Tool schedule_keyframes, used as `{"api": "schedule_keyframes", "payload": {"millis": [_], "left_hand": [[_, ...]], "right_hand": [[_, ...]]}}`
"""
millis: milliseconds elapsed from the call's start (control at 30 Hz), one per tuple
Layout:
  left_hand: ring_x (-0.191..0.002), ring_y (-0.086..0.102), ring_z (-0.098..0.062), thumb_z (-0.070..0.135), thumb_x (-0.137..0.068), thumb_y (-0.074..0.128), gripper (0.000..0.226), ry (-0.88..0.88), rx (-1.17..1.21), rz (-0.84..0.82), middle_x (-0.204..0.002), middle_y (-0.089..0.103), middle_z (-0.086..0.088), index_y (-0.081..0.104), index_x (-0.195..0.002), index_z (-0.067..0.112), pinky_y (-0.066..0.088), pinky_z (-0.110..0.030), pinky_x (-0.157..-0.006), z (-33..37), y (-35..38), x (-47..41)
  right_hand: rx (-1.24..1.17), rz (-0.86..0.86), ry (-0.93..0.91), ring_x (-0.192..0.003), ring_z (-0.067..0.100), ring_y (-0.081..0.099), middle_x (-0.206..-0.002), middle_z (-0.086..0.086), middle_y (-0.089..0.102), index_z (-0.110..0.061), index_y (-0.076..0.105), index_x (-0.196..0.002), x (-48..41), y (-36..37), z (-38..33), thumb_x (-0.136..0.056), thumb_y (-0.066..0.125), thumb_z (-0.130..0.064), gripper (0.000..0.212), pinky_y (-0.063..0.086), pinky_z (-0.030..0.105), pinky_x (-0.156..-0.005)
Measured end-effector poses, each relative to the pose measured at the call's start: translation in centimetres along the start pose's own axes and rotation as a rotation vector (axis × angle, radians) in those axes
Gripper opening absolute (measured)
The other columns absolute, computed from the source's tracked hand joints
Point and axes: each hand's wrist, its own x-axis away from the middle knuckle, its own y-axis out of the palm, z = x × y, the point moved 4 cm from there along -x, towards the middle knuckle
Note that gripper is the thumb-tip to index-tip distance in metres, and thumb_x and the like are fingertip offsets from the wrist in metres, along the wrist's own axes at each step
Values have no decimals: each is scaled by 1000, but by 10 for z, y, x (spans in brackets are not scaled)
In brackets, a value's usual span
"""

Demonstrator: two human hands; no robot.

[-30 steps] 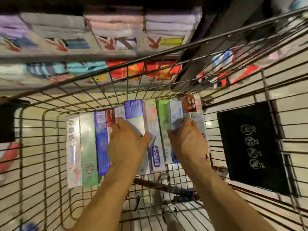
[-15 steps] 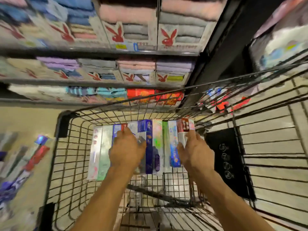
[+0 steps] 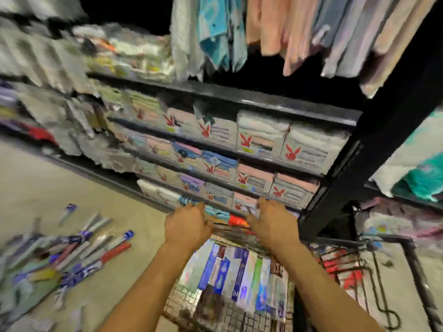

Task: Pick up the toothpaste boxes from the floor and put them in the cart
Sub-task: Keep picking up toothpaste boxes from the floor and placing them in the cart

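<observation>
cart [image 3: 184,307] holding row of toothpaste boxes [image 3: 239,271], left hand [image 3: 188,227] and right hand [image 3: 273,225] curled, grip unclear

A dim shop aisle, blurred by motion. Ahead of me stands a black metal shelving unit [image 3: 263,101], its tiers packed with folded towels [image 3: 261,137] in packs marked with a red rabbit logo. Above, pastel towels [image 3: 299,25] hang in a row against darkness. A thick black upright [image 3: 374,140] slants at my right. The floor [image 3: 60,183] is pale beige and smooth.
</observation>
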Motion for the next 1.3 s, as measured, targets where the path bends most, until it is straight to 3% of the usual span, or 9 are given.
{"api": "schedule_keyframes", "payload": {"millis": [233, 400, 600, 833, 1000, 1133, 1300], "left_hand": [[-116, 54, -28, 58, -87, 48, 51, -183, -53, 132, -124, 59, -2, 53, -129, 30, 41, -44, -98, -124, -96, 48], [-118, 52, -29, 58, -86, 48, 55, -351, -51, 208, -125, 58, -3, 51, -133, 29, 37, -47, -103, -221, -123, 103], [-123, 49, -29, 57, -86, 49, 56, -553, -95, 244, -129, 56, -3, 50, -135, 31, 31, -49, -108, -349, -134, 185], [-124, 49, -29, 61, -87, 47, 58, -720, -157, 232, -130, 57, -3, 49, -138, 33, 31, -51, -110, -495, -138, 286], [-123, 50, -30, 62, -88, 48, 60, -803, -154, 213, -130, 57, -5, 48, -140, 31, 31, -49, -109, -575, -124, 344], [-120, 52, -29, 65, -88, 48, 62, -847, -138, 201, -128, 59, -4, 49, -139, 31, 33, -46, -106, -626, -104, 362], [-120, 52, -29, 60, -89, 48, 59, -878, -80, 142, -129, 58, -6, 49, -139, 27, 36, -44, -101, -684, -70, 354]], "right_hand": [[63, 46, -370, -107, 29, 62, -116, 5, 65, -23, 57, -123, -7, -57, -165, -92, 53, -56, 46, 52, 42, -86], [91, 33, -586, -112, 29, 58, -120, 6, 62, -23, 55, -123, 18, -52, -285, -91, 53, -56, 46, 47, 46, -95], [86, 3, -767, -115, 27, 58, -120, 3, 61, -27, 55, -122, 70, -22, -433, -86, 54, -60, 49, 45, 46, -96], [80, -10, -930, -120, 27, 56, -124, 2, 61, -28, 54, -128, 141, 26, -581, -89, 55, -62, 52, 40, 48, -103], [75, -52, -992, -115, 27, 59, -123, 3, 63, -26, 55, -131, 178, 68, -657, -89, 52, -64, 57, 43, 44, -98], [91, -112, -1023, -111, 29, 60, -119, 3, 63, -26, 56, -126, 194, 109, -703, -91, 52, -62, 51, 44, 42, -94], [111, -195, -1018, -108, 28, 61, -117, 3, 65, -25, 49, -131, 193, 168, -752, -88, 55, -63, 57, 46, 42, -91]]}}
